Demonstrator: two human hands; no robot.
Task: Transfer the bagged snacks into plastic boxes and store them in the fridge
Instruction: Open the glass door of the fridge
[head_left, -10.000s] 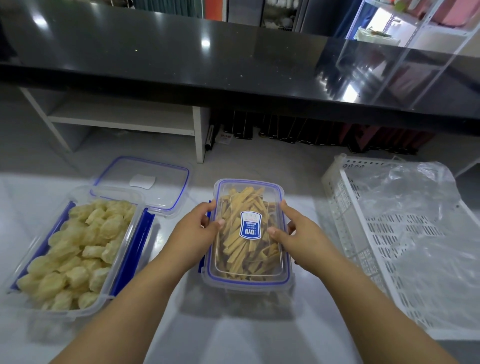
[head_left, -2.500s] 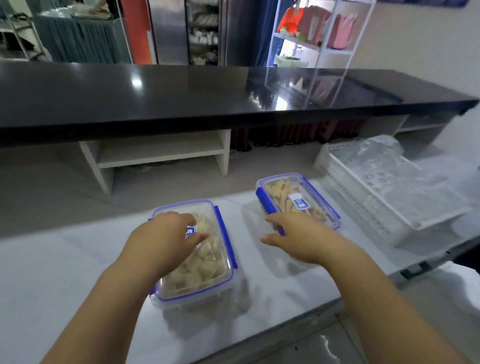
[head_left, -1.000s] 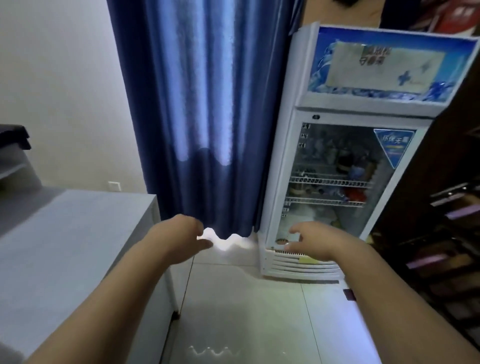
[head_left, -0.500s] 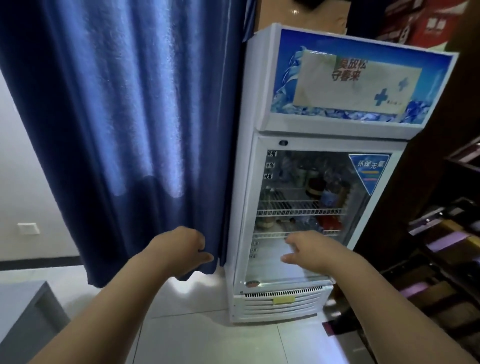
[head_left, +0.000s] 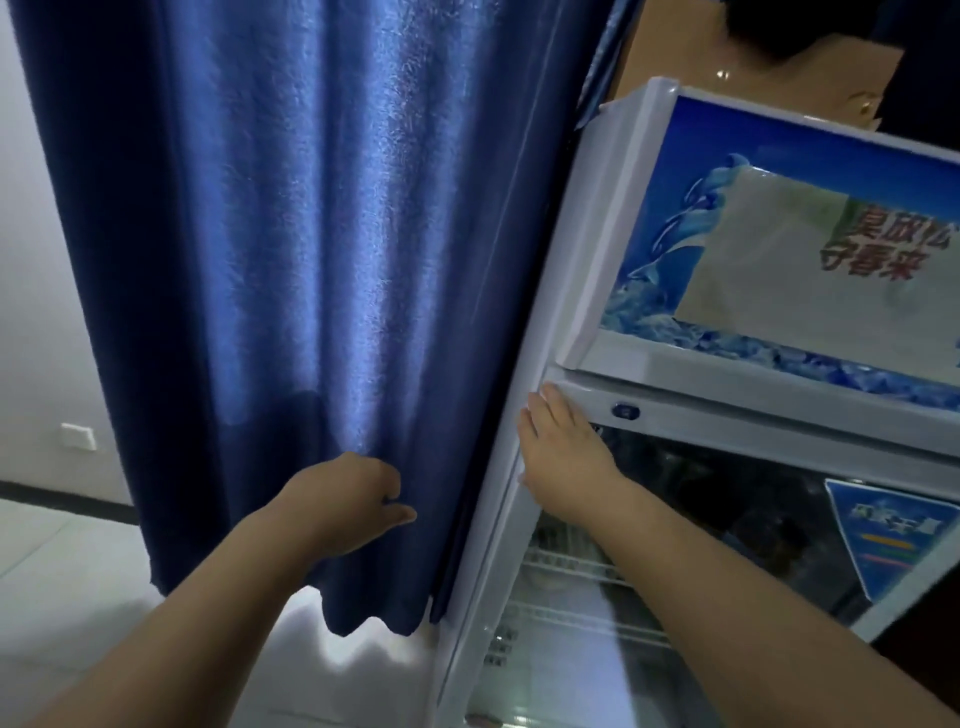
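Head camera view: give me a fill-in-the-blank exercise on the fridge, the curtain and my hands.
The white glass-door fridge stands right of a long ___ fabric curtain. The left hand, before the curtain, holds ___. The right hand lies flat on the frame of the fridge's glass ___.
Missing: blue; nothing; door.

Dim room; daylight glows through the curtain (head_left: 311, 234) at ten o'clock. At three o'clock the fridge (head_left: 727, 415) lettering is blurred; edges bow.
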